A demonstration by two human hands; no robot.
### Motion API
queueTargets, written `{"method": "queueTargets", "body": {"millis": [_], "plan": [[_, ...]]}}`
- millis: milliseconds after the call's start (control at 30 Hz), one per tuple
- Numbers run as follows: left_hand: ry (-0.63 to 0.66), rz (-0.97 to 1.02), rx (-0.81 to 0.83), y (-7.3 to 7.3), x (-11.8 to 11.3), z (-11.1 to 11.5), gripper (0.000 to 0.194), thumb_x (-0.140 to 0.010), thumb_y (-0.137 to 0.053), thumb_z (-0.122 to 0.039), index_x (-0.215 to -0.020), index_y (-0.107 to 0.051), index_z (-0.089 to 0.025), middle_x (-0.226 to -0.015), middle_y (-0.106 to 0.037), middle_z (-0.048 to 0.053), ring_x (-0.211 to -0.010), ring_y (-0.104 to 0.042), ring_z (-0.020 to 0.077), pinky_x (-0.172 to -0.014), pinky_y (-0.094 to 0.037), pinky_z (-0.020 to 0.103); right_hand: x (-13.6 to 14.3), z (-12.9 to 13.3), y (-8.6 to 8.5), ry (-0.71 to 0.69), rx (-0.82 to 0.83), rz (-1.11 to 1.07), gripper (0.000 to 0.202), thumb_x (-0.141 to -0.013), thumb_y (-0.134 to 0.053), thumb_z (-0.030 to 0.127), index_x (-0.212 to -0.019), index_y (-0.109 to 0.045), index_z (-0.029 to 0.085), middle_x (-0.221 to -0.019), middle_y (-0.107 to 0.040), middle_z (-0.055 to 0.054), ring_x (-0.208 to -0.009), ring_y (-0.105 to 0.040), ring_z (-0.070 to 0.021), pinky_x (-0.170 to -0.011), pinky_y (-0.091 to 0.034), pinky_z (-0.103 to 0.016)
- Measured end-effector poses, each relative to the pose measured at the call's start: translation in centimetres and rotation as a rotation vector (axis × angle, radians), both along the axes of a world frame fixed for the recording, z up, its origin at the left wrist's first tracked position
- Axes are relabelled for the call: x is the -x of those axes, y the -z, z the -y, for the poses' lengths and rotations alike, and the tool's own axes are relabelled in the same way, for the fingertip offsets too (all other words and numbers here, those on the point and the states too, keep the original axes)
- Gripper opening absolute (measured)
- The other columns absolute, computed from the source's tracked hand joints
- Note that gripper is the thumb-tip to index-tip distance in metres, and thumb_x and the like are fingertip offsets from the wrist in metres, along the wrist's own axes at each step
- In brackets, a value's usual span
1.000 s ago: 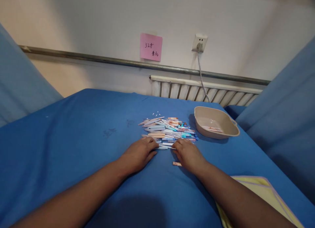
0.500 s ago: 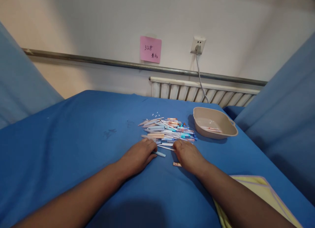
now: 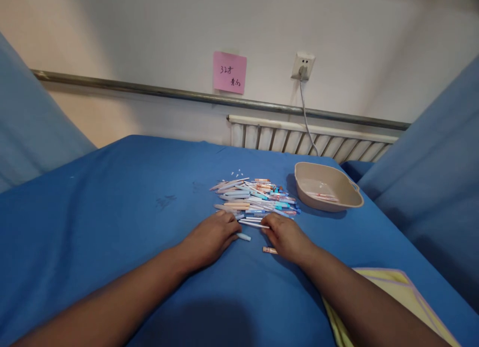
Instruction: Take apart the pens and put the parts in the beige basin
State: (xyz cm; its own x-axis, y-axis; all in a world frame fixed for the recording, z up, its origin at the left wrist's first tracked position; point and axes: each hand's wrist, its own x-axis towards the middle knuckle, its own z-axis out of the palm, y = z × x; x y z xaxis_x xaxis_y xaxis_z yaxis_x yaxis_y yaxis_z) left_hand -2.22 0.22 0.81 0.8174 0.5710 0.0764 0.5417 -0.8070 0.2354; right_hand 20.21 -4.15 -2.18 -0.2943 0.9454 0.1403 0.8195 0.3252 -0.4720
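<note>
A loose pile of pens and pen parts [image 3: 239, 193] in white, pale blue, peach and orange lies on the blue cloth. My left hand [image 3: 213, 238] rests at the near left of the pile, fingers curled round a light blue pen barrel [image 3: 244, 236] whose end sticks out to the right. My right hand [image 3: 287, 236] is opposite, its thumb and fingers closed on the right end of a thin white stick [image 3: 254, 224], which looks like a pen refill. Under that hand's left side lies a short peach printed pen piece [image 3: 269, 250], partly covered.
A beige plastic basin [image 3: 318, 174] with a few thin sticks in it stands right of the pile. A yellow cloth [image 3: 385, 282] lies under my right forearm. Small white bits [image 3: 237, 173] are behind the pile. Blue curtains [image 3: 430, 132] hang at both sides; a radiator [image 3: 277, 135] is behind.
My right fingers have shifted slightly left and up with the white stick. The light blue barrel at my left hand has moved a little to the left and down.
</note>
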Motion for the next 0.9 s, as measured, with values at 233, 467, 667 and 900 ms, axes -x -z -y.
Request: {"method": "queueTargets", "body": {"millis": [233, 467, 667, 900], "plan": [[-0.019, 0.08, 0.045, -0.2, -0.1, -0.1, 0.02, -0.092, -0.044, -0.032, -0.091, -0.061, -0.021, -0.09, -0.06, 0.005, -0.089, -0.05, 0.0207, -0.081, -0.037, 0.033, -0.4, -0.9, 0.8, 0.199, 0.008, -0.625, 0.016, -0.084, -0.049, 0.034, -0.084, -0.058, 0.02, -0.068, -0.059, 0.001, -0.062, -0.053, -0.0138, -0.059, -0.042, -0.024], [-0.171, 0.286, 0.194, 0.3, 0.3, -0.6, 0.021, -0.091, -0.044, -0.035, -0.098, -0.058, -0.02, -0.097, -0.06, 0.004, -0.093, -0.053, 0.0198, -0.085, -0.039, 0.032, -2.3, -0.6, -1.3, 0.318, -0.117, -0.933, 0.022, -0.08, -0.054, 0.041, -0.076, -0.054, 0.019, -0.059, -0.047, 0.004, -0.056, -0.044, -0.0111, -0.055, -0.037, -0.022], [-0.198, 0.345, 0.272, 0.0, 0.2, -0.6, 0.02, -0.09, -0.045, -0.035, -0.093, -0.058, -0.019, -0.094, -0.061, 0.003, -0.089, -0.054, 0.0191, -0.082, -0.041, 0.031, -1.9, 0.2, -1.4, 0.262, -0.117, -0.956, 0.021, -0.08, -0.057, 0.039, -0.077, -0.056, 0.018, -0.059, -0.048, 0.004, -0.056, -0.043, -0.0105, -0.054, -0.035, -0.022], [-0.207, 0.367, 0.267, 0.2, 0.3, -0.6, 0.02, -0.089, -0.046, -0.035, -0.091, -0.058, -0.02, -0.091, -0.061, 0.002, -0.086, -0.055, 0.0182, -0.08, -0.041, 0.03, -2.0, 0.3, -1.4, 0.283, -0.169, -0.952, 0.019, -0.081, -0.058, 0.035, -0.075, -0.056, 0.018, -0.061, -0.048, 0.004, -0.059, -0.043, -0.0104, -0.056, -0.035, -0.022]]}}
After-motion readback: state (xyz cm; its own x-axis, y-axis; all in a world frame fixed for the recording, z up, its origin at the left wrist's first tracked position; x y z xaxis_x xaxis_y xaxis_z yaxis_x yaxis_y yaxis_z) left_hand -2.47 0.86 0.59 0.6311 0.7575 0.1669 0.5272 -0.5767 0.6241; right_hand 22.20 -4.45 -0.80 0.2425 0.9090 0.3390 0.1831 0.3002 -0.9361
